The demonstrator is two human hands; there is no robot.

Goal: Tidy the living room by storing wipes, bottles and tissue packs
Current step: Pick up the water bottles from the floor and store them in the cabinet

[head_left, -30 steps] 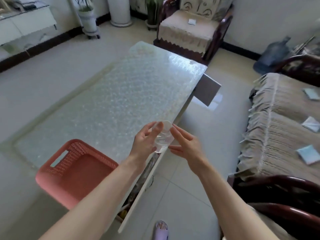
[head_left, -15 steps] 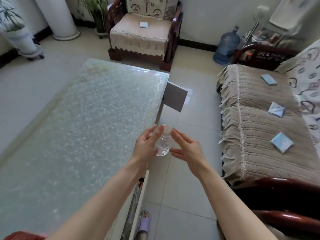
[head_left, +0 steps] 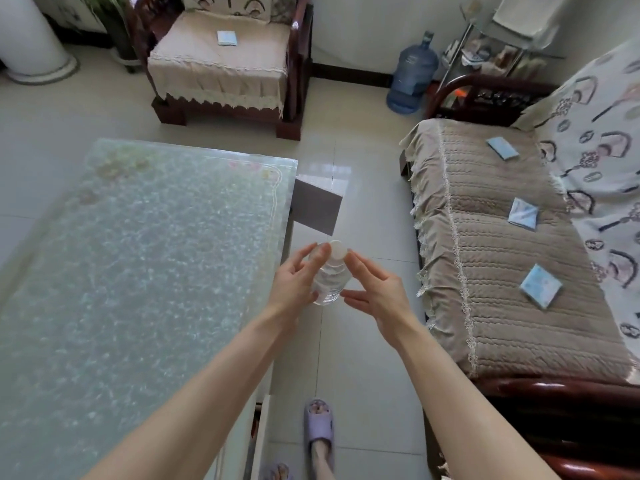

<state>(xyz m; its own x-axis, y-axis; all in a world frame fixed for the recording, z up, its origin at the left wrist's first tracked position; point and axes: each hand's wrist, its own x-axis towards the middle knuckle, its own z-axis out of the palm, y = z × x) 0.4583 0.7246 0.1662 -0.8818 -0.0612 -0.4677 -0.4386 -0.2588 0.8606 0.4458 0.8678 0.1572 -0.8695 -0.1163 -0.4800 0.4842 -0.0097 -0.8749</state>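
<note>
Small clear bottle point(head_left: 328, 280), white-capped, tilted, gripped by left hand point(head_left: 294, 282) beside the glass table point(head_left: 138, 254); three pale-blue tissue packs point(head_left: 524, 214) lie flat, well apart, on the sofa point(head_left: 485, 237); a fourth pack point(head_left: 227, 38) on the armchair point(head_left: 214, 71)

Glass table point(head_left: 138, 271), armchair point(head_left: 221, 77) and sofa point(head_left: 502, 271) (both cloth-draped) on tile point(head_left: 363, 161).

One head-worn view faces forward and down. Left hand point(head_left: 294, 282) and right hand point(head_left: 377, 296) lie near, counter point(head_left: 138, 271) at left.
</note>
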